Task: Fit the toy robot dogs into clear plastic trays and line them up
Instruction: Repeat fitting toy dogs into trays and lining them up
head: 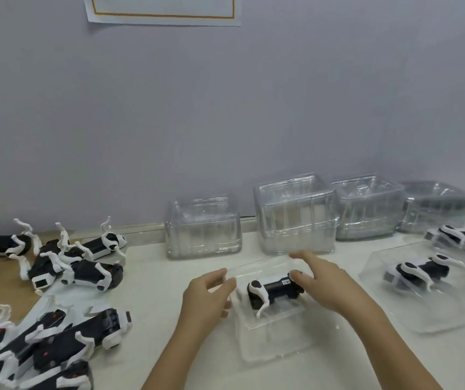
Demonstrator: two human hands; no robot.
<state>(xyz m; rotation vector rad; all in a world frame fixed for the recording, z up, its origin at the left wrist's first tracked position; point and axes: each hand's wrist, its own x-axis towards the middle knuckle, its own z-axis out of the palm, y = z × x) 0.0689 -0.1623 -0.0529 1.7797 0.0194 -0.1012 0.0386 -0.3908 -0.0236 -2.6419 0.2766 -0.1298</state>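
Observation:
A black-and-white toy robot dog (274, 289) lies on its side in a clear plastic tray (276, 342) at the table's centre. My left hand (208, 298) sits at the tray's left edge, fingers loosely curved toward the dog's leg. My right hand (324, 282) rests on the dog's right end, thumb against the black body and fingers stretched out above it. To the right, two more trays hold dogs: a near one (417, 271) and a far one (463, 236).
Several stacks of empty clear trays (296, 218) stand along the grey wall. Loose robot dogs lie in heaps at the left (85, 263) and lower left (56, 347), partly on brown cardboard (3, 299). A paper sheet (163, 9) hangs on the wall.

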